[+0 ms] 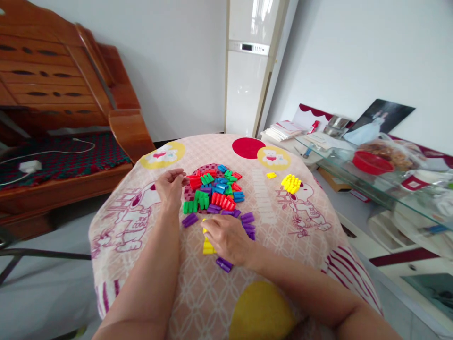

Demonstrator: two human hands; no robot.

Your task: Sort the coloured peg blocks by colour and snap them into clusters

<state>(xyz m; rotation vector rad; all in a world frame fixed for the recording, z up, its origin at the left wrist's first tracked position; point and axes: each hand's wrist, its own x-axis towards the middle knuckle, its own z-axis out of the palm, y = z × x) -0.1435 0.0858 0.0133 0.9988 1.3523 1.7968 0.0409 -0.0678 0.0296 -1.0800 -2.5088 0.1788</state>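
Note:
My left hand point(170, 187) is at the left side of a pile of coloured plastic pieces, fingers curled with the tips close together beside a red piece point(194, 182). Whatever those fingertips may hold is too small to make out. My right hand point(230, 240) reaches in over the near side of the pile, its fingers closed on a yellow plastic piece point(208, 247) and partly covering it. Purple pieces point(190, 220) lie around that hand, one point(224, 264) just below it. Green pieces point(191, 207) and blue pieces point(220, 188) are heaped farther back.
A patterned cloth point(141, 264) covers the round table. A block of yellow pieces point(291, 183) and a small yellow piece point(271, 175) lie apart on the right. Beyond stands a glass shelf point(339, 163) with a red bowl point(373, 162). A wooden bench point(123, 127) is at left.

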